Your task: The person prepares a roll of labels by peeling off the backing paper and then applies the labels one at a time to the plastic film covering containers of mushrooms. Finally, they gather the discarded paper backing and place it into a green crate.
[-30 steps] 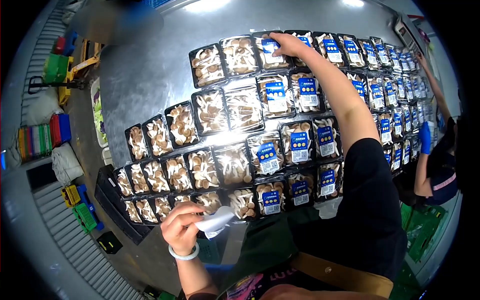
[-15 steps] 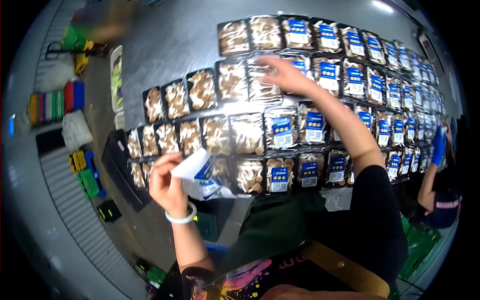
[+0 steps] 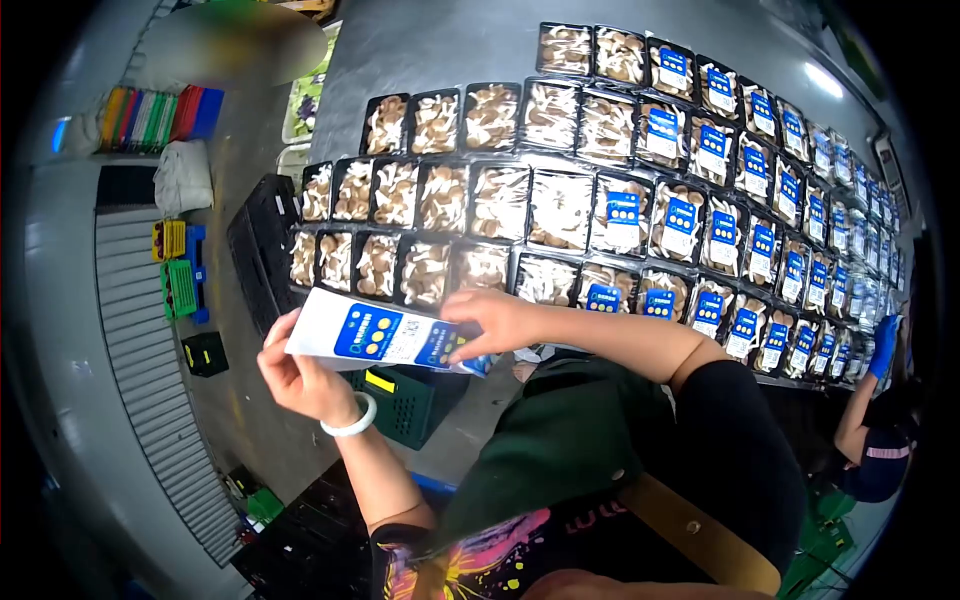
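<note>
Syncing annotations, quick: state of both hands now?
Left hand: closed, holding the labels.
Right hand: touching the labels' other end; can't tell if the grip is closed.

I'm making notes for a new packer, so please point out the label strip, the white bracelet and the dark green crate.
Label strip (image 3: pixel 372 334): head view, on its printed face.
White bracelet (image 3: pixel 354 427): head view, on its band.
Dark green crate (image 3: pixel 406 412): head view, on its side wall.

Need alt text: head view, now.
A person's left hand holds a strip of blue-and-white labels, with the right hand at its other end. Beyond, on a metal table, lie rows of film-wrapped mushroom trays, labelled toward the view's right, unlabelled toward its left.
</note>
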Available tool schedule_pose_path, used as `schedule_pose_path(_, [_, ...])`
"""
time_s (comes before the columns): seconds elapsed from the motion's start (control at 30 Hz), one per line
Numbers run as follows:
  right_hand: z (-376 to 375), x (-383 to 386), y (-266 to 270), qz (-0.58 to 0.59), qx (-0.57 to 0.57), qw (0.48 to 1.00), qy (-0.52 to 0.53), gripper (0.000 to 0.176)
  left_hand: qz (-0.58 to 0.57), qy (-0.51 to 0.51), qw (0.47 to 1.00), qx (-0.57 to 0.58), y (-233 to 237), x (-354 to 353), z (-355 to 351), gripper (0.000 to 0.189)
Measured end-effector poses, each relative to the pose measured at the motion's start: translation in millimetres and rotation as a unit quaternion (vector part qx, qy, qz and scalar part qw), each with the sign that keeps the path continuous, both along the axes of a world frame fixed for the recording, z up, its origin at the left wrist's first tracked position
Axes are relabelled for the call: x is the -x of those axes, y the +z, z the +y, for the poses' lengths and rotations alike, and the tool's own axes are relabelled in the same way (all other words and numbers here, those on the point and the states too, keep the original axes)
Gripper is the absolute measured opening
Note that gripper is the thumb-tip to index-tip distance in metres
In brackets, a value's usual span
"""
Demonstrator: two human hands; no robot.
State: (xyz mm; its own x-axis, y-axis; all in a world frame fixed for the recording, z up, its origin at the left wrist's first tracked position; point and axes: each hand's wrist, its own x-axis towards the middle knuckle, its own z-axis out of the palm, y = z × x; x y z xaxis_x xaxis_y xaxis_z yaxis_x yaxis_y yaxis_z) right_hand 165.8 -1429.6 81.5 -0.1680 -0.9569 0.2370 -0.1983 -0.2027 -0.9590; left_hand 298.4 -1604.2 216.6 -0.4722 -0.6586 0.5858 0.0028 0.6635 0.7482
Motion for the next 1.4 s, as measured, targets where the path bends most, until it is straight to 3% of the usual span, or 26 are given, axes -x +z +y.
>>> schedule_pose_path(0.13, [-4, -39, -10, 0.072, 0.008, 0.997, -0.015, 0.048, 0.027, 0.055, 0.997, 0.054, 21, -65, -9, 0.007])
schedule_pose_path(0.2, [-7, -56, -5, 0.133, -0.07, 0.988, 0.019, 0.05, 0.046, 0.084, 0.991, 0.09, 34, -100, -19, 0.01])
schedule_pose_path(0.23, [-8, -65, 2, 0.097, -0.107, 0.989, 0.035, 0.044, 0.054, 0.1, 0.989, 0.094, 42, -115, -22, 0.011])
schedule_pose_path(0.27, [-10, -74, 3, 0.101, -0.105, 0.989, 0.037, 0.044, 0.063, 0.152, 0.978, 0.125, 53, -120, -20, 0.011])
schedule_pose_path(0.33, [-13, -92, 1, 0.106, -0.07, 0.987, 0.099, 0.032, 0.103, 0.16, 0.976, 0.11, 63, -153, -33, 0.012])
schedule_pose_path(0.4, [-14, -111, 1, 0.015, -0.095, 0.98, 0.174, 0.016, 0.086, 0.161, 0.98, 0.085, 71, -189, -46, 0.013])
schedule_pose_path(0.5, [-12, -134, 11, -0.08, -0.062, 0.975, 0.196, 0.012, 0.087, 0.145, 0.984, 0.053, 86, -204, -43, 0.016])
schedule_pose_path(0.53, [-11, -139, 18, -0.091, -0.062, 0.981, 0.16, 0.013, 0.119, 0.117, 0.986, 0.031, 87, -202, -37, 0.016])
schedule_pose_path(0.6, [-13, -145, 31, -0.096, -0.062, 0.986, 0.122, 0.014, 0.078, 0.103, 0.991, 0.021, 83, -204, -26, 0.016])
schedule_pose_path(0.67, [-20, -152, 44, -0.07, -0.009, 0.997, 0.004, 0.023, 0.031, 0.058, 0.997, 0.04, 69, -205, -20, 0.02])
schedule_pose_path(0.8, [-24, -156, 96, -0.053, 0.076, 0.993, -0.078, 0.057, -0.067, -0.098, 0.991, -0.061, 46, -201, 5, 0.02])
schedule_pose_path(0.87, [-25, -163, 103, -0.083, 0.089, 0.991, -0.05, 0.051, -0.045, -0.131, 0.979, -0.15, 37, -191, 18, 0.023])
schedule_pose_path(1.0, [-7, -180, 109, -0.108, -0.013, 0.994, -0.028, 0.038, -0.143, -0.189, 0.965, -0.109, 18, -189, 18, 0.023])
schedule_pose_path(1.1, [9, -189, 104, -0.023, -0.047, 0.995, -0.089, 0.022, -0.18, -0.227, 0.948, -0.128, 4, -186, 21, 0.011])
schedule_pose_path(1.17, [20, -192, 99, 0.009, -0.059, 0.992, -0.113, 0.022, -0.213, -0.243, 0.94, -0.104, -6, -182, 20, 0.004])
schedule_pose_path(1.27, [31, -187, 96, 0.069, -0.066, 0.984, -0.149, 0.022, -0.245, -0.24, 0.936, -0.08, -13, -168, 21, 0.017])
schedule_pose_path(1.4, [32, -153, 97, -0.117, -0.147, 0.968, -0.165, 0.022, -0.258, -0.234, 0.935, -0.066, -30, -137, 9, 0.03])
